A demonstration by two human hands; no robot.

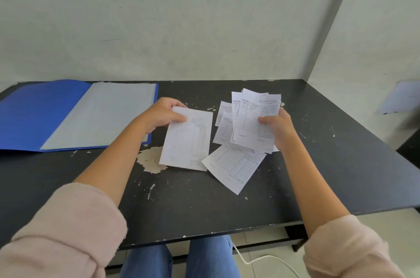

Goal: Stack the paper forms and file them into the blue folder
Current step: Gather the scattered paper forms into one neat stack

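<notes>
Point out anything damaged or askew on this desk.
The black desk has peeled to a pale patch beside the sheet in the left hand, with small chips scattered around. One form lies skewed beneath the uneven bundle the right hand holds.

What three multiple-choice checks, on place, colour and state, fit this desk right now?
1. Where is the blue folder?
A. Far left on the table
B. On the lap
C. On the floor
2. What colour is the table top?
A. White
B. Red
C. Black
3. What is the left hand doing?
A. Resting flat
B. Holding one form
C. Closing the folder
Answers: 1 A, it lies open at the table's left rear; 2 C, the chipped surface is black; 3 B, its thumb and fingers pinch the form's top corner.
</notes>
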